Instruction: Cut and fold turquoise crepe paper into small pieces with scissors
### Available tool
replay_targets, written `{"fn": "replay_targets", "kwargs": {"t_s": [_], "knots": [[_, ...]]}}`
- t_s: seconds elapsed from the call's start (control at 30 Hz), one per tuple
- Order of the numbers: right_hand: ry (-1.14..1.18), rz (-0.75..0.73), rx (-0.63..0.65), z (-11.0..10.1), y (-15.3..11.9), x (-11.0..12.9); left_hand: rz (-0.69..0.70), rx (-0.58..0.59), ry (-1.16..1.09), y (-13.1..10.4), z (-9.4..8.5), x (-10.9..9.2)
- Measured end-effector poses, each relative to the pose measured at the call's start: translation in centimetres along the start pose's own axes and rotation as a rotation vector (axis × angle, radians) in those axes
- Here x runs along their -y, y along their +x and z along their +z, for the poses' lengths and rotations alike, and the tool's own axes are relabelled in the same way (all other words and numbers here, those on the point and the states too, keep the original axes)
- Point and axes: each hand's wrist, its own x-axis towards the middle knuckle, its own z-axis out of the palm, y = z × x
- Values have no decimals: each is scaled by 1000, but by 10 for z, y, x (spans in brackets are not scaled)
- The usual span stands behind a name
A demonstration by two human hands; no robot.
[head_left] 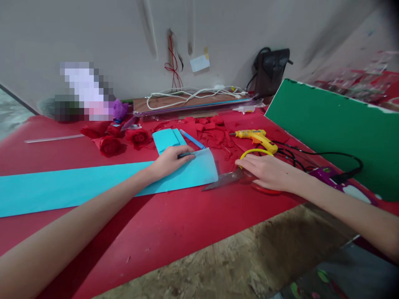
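A long strip of light-blue crepe paper runs from the left edge to the middle of the table, its right end turned over in a fold. My left hand lies on that end with its thumb and fingers closed on the paper. Something dark and thin shows between thumb and forefinger; I cannot make it out. Just right of the strip, my right hand grips a pair of scissors with a yellow and a red handle loop. The blades point left, close to the paper's edge. Behind my left hand sits a folded blue paper piece.
A blue pen and red paper scraps lie behind the strip. Red paper roses are at left. A yellow glue gun, its black cord, a purple power strip and a green board stand at right.
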Motion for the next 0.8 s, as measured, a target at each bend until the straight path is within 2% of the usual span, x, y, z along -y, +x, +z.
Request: {"fn": "replay_targets", "kwargs": {"t_s": [0.23, 0.43, 0.8], "knots": [[63, 23, 8, -4, -1, 0, 4, -3, 10, 1, 1, 1], [-16, -34, -26, -6, -4, -4, 3, -1, 11, 0, 0, -1], [-71, 6, 48, -8, 6, 7, 1, -10, 12, 0, 0, -1]]}}
